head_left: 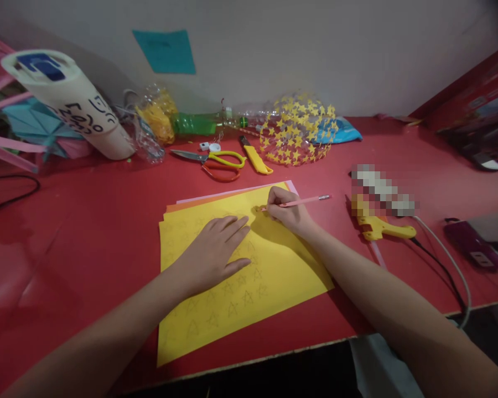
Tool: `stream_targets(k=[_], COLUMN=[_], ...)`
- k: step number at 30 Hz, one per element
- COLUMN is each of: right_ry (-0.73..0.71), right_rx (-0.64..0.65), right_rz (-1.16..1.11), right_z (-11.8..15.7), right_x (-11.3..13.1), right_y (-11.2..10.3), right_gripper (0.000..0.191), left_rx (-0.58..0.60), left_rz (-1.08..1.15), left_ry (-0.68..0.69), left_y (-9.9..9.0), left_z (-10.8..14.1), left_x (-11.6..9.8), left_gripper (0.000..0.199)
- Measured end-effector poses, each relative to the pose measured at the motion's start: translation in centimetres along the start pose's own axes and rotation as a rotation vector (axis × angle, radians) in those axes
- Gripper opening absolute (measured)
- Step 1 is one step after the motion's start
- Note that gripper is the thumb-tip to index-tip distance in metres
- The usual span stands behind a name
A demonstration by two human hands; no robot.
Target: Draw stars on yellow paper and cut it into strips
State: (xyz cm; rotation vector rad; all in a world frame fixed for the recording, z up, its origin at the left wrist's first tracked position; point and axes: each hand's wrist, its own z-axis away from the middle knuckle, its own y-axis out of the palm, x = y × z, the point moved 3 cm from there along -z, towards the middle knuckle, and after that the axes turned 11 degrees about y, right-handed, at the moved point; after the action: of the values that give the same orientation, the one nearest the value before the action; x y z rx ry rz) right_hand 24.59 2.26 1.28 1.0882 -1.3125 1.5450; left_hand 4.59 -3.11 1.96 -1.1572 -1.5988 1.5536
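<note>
Both forearms reach inward from the lower corners over the red table (pixel 87 221). The left hand (pixel 218 249) lies flat and palm down, fingers extended and thumb apart, grasping nothing and pressing on the paper. The right hand (pixel 286 210) is curled around a pink pencil (pixel 311 200), its writing end toward the paper's upper part and its eraser pointing right. The yellow paper (pixel 290 260) lies at the table's front middle, slightly askew; rows of pencilled stars (pixel 232 309) cover its left and central portions, and orange and pink edges show beneath its far side. The left hand hides some stars; the right forearm crosses the paper's right margin. Beyond the paper lie scissors (pixel 224 160), a yellow cutter (pixel 257 158) and a star-covered clear dome (pixel 296 132). Right: a yellow glue gun (pixel 377 228). Far left: a white tumbler (pixel 83 110), leaning in view.
</note>
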Motion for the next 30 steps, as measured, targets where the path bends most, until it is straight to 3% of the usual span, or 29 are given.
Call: stream_targets(k=[19, 30], right_ry=[0.076, 0.017], right_rx=[0.032, 0.099], right_rz=[-0.010, 0.035], right_z=[0.33, 0.53], right_x=[0.54, 0.69], right_y=[0.40, 0.77], right_gripper=[0.009, 0.013], left_rx=[-0.005, -0.001], left_rz=[-0.010, 0.014], left_ry=[0.003, -0.014], left_y=[-0.02, -0.13], left_z=[-0.08, -0.09], left_x=[-0.05, -0.01], left_gripper=[0.060, 0.058])
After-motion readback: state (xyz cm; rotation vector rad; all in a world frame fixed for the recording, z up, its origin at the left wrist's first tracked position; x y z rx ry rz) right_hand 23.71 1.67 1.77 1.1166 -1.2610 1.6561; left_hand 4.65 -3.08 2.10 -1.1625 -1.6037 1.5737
